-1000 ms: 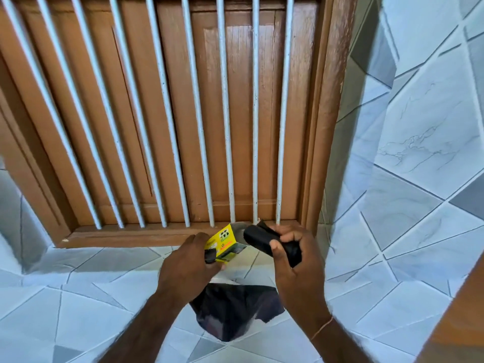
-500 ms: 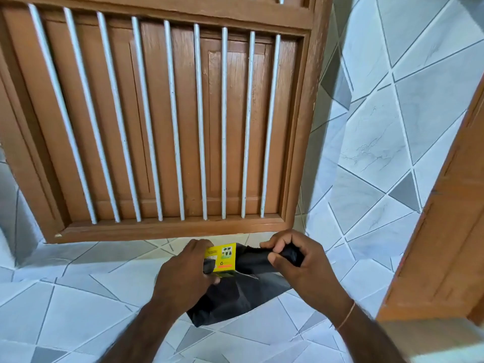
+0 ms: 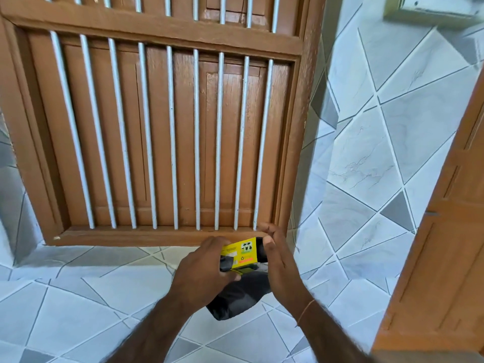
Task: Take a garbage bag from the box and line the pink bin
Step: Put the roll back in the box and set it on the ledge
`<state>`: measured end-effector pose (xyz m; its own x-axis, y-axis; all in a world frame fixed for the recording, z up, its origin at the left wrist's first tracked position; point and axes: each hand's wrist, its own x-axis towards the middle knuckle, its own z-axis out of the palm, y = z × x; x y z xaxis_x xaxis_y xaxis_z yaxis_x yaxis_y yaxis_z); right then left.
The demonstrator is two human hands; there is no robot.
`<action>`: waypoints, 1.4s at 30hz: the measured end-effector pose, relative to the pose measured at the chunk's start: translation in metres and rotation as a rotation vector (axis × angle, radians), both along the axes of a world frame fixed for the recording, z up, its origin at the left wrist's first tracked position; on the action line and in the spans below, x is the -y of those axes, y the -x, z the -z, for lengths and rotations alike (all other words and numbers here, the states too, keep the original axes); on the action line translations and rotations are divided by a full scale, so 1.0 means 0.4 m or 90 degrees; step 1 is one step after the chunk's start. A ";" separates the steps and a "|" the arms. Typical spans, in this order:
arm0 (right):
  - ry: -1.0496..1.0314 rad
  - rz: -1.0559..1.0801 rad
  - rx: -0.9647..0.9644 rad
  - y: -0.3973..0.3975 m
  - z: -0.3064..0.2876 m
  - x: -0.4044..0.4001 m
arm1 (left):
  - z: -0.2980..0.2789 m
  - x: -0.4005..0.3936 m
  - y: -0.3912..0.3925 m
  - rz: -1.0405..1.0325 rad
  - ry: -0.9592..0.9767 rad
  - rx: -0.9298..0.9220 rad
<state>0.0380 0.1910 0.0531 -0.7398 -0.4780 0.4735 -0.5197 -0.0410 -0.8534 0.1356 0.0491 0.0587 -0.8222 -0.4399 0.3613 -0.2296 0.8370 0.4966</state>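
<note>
Box [image 3: 238,254]: yellow, small black print, one green recycling mark, an orange-red strip along its lower edge.
Bag [image 3: 239,297]: black, faint grey sheen on the folds.
Roll [image 3: 261,249] at box end: black.
Window frame [image 3: 157,22]: brown wood, vertical grain.
Bars [image 3: 171,137]: pale grey-white.
Wall tiles [image 3: 366,166]: white, grey marbling, dark grey triangles, thin dark diagonal lines.
Door [image 3: 445,231]: orange-brown.
Wrist thread [image 3: 305,311]: pale orange.

Box [image 3: 239,254] between hands; bag [image 3: 239,297] below; window [image 3: 157,127] behind.
</note>
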 end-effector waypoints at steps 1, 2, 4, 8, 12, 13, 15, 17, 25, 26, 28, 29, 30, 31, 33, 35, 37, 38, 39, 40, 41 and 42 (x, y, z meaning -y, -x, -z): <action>-0.002 -0.018 0.004 0.004 0.002 -0.006 | 0.002 -0.002 0.004 -0.005 -0.009 -0.003; 0.002 -0.016 -0.002 0.007 0.001 -0.015 | 0.004 -0.002 0.006 -0.009 -0.020 -0.007; 0.048 0.061 -0.040 0.021 -0.009 -0.037 | 0.010 0.002 0.009 -0.020 -0.038 -0.007; 0.090 0.101 0.086 0.057 0.002 -0.069 | 0.012 -0.001 0.013 -0.029 -0.065 -0.016; 0.100 -0.042 0.252 0.063 0.016 -0.063 | 0.005 -0.007 0.012 -0.026 -0.034 0.002; 0.091 -0.023 0.226 0.062 0.013 -0.061 | 0.006 -0.007 0.010 -0.028 -0.030 0.007; 0.015 0.042 0.095 0.060 0.014 -0.061 | 0.006 -0.010 0.007 -0.028 -0.023 0.017; -0.060 0.098 -0.055 0.047 0.019 -0.059 | 0.004 -0.015 0.005 -0.023 -0.008 0.031; 0.005 0.179 -0.017 -0.011 0.022 -0.036 | -0.001 -0.023 -0.008 -0.025 -0.012 0.039; 0.038 0.172 0.021 -0.018 0.022 -0.033 | -0.004 -0.022 -0.011 -0.030 -0.007 0.034; 0.111 0.130 0.102 -0.032 0.028 -0.024 | -0.010 -0.021 -0.015 -0.037 0.016 0.026; 0.131 0.113 0.135 -0.036 0.034 -0.019 | -0.011 -0.021 -0.016 -0.038 0.029 0.027; 0.137 0.106 0.158 -0.037 0.040 -0.015 | -0.012 -0.022 -0.017 -0.037 0.039 0.032; 0.135 0.106 0.165 -0.038 0.043 -0.012 | -0.013 -0.024 -0.019 -0.035 0.047 0.037; 0.126 0.110 0.152 -0.047 0.046 -0.004 | -0.012 -0.028 -0.020 -0.028 0.065 0.040; 0.122 0.119 0.138 -0.053 0.053 0.007 | -0.011 -0.033 -0.020 -0.023 0.080 0.039; 0.124 0.129 0.141 -0.059 0.056 0.014 | -0.011 -0.039 -0.021 -0.023 0.090 0.038; 0.133 0.130 0.152 -0.063 0.056 0.018 | -0.011 -0.041 -0.021 -0.023 0.091 0.037; 0.145 0.128 0.169 -0.066 0.056 0.021 | -0.010 -0.043 -0.022 -0.024 0.089 0.034; 0.163 0.124 0.189 -0.069 0.055 0.024 | -0.010 -0.046 -0.023 -0.024 0.087 0.032; 0.183 0.122 0.205 -0.073 0.054 0.028 | -0.010 -0.049 -0.024 -0.024 0.089 0.031; 0.197 0.130 0.214 -0.077 0.054 0.031 | -0.011 -0.052 -0.025 -0.025 0.094 0.031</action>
<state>0.0687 0.1784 0.0315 -0.9398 -0.1822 0.2890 -0.2412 -0.2455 -0.9389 0.1457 0.0698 0.0630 -0.8233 -0.4180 0.3840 -0.2852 0.8896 0.3569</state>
